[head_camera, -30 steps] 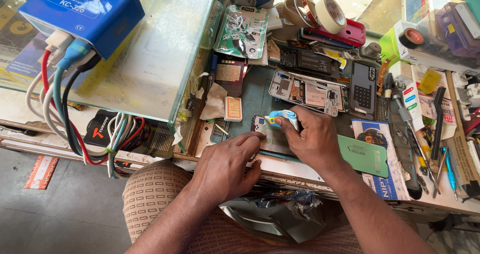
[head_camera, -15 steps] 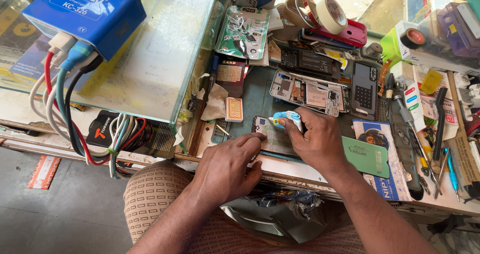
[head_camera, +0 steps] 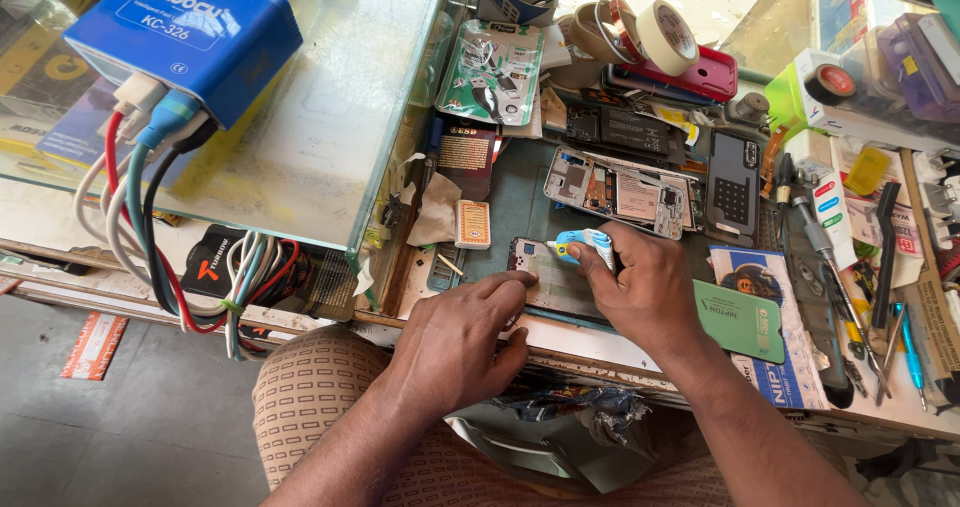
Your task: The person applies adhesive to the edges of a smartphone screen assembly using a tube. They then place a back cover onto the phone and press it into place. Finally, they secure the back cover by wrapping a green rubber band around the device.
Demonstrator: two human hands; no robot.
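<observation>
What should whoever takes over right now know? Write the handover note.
Left hand: fingers pressed flat on the near edge of the opened phone, steadying it.
Right hand: pinches a small blue-and-white tool, tip on the phone's insides.
Done: the phone's back is off.
Left: it lies open, not closed up.
A second opened phone lies just beyond.

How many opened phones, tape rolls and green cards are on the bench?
Opened phone bodies with exposed insides: 2
Rolls of tape, beige and black: 3
Flat green plastic card: 1
Total: 6
</observation>
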